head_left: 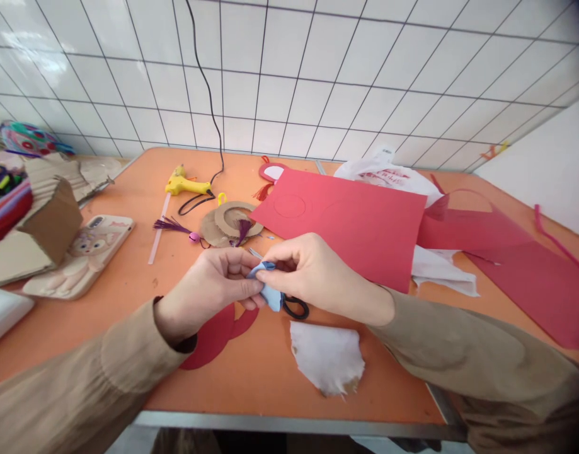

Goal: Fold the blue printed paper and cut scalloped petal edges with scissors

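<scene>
Between my hands is a small folded piece of light blue material (272, 296), paper or cloth, I cannot tell which. My left hand (218, 280) pinches its left side between thumb and fingers. From the right, my right hand (308, 268) grips its upper edge. Just behind and below it lie scissors, whose black handle loop (296, 308) shows while most of the rest is hidden. Red paper cutouts (208, 340) rest partly under my left hand. Nearer the table's front lies a frayed white cloth scrap (327, 356).
Large red paper (350, 221) with a drawn circle covers the right middle. A yellow glue gun (188, 183), cardboard rings (223, 221) and a purple tassel (173, 226) lie behind my hands. At left are a phone (88, 252) and a cardboard box (53, 221). A plastic bag (388, 173) sits behind.
</scene>
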### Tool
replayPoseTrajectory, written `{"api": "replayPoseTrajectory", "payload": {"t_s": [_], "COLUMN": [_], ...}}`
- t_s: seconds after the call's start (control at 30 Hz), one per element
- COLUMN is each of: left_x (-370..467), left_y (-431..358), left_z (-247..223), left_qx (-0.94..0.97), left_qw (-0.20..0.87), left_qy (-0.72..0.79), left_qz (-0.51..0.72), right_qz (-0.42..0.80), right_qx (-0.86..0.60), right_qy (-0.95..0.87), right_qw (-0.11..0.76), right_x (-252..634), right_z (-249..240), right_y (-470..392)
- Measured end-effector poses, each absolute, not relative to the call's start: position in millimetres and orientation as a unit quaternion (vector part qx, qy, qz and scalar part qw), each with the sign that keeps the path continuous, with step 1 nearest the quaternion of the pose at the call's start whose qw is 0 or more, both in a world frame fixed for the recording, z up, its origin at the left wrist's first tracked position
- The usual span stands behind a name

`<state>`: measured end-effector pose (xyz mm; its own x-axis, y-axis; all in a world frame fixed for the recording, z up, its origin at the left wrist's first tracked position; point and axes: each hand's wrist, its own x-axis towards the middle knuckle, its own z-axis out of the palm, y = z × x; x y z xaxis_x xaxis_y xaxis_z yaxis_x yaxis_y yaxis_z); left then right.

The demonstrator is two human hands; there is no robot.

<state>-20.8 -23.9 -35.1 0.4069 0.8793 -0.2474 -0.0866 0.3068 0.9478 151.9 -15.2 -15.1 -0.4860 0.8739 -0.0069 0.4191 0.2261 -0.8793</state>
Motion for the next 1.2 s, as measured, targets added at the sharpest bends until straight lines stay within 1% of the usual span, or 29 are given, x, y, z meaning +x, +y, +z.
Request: {"api": "replayPoseTrajectory", "payload": {"t_s": [0.13, 0.2, 0.47, 0.6, 0.77, 1.0, 1.2], "left_x": [-19.7, -19.8, -20.4, -21.6, -22.9, -23.2, -23.7], "left_y": [-26.9, -27.9, -28.0, -29.3, -29.9, -29.3, -31.4], "left_z": [-30.7, -30.2, -35.8, -36.4, -38.6, -37.6, -36.3], "left_qx": [0.471, 0.470, 0.469, 0.465, 0.455, 0.471, 0.476], "left_qw": [0.674, 0.669, 0.676, 0.680, 0.685, 0.698, 0.676], "left_qy": [0.443, 0.446, 0.412, 0.405, 0.399, 0.375, 0.394], "left_qz": [0.358, 0.365, 0.392, 0.397, 0.405, 0.388, 0.402], "right_qz": [0.512, 0.528, 0.483, 0.490, 0.494, 0.513, 0.520], "right_qx": [-0.407, -0.402, -0.411, -0.405, -0.399, -0.384, -0.393], "right_qy": [-0.701, -0.689, -0.697, -0.697, -0.689, -0.677, -0.676], "right_qw": [0.285, 0.293, 0.335, 0.332, 0.349, 0.361, 0.344], "right_x": [153.8, 154.3, 150.2, 151.0, 152.3, 152.4, 151.2], "right_z": [-17.7, -18.2, -16.8, -16.0, -15.4, -15.9, -14.1], "right_y": [-12.6, -12.4, -16.9, -17.8, -17.4, -16.4, -14.8]}}
